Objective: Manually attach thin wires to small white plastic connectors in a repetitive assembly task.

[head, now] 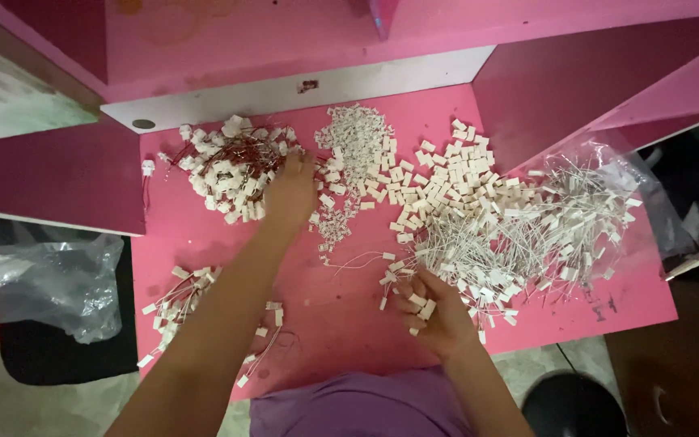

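My left hand [290, 194] reaches far forward and rests, palm down, on the right edge of a pile of white connectors with thin red wires [226, 166]. What its fingers hold is hidden. My right hand [434, 310] lies near the front edge of the pink table [349, 291], fingers curled around a few small white connector pieces [419, 303] with white wires. Just beyond it spreads a big heap of white connectors with white wires [511, 231].
A mound of tiny white parts [357, 142] sits at the back centre, and a smaller bunch of wired connectors [175, 303] lies front left. Clear plastic bags lie at the right [649, 190] and off the table's left [50, 279]. Pink shelf walls enclose the back.
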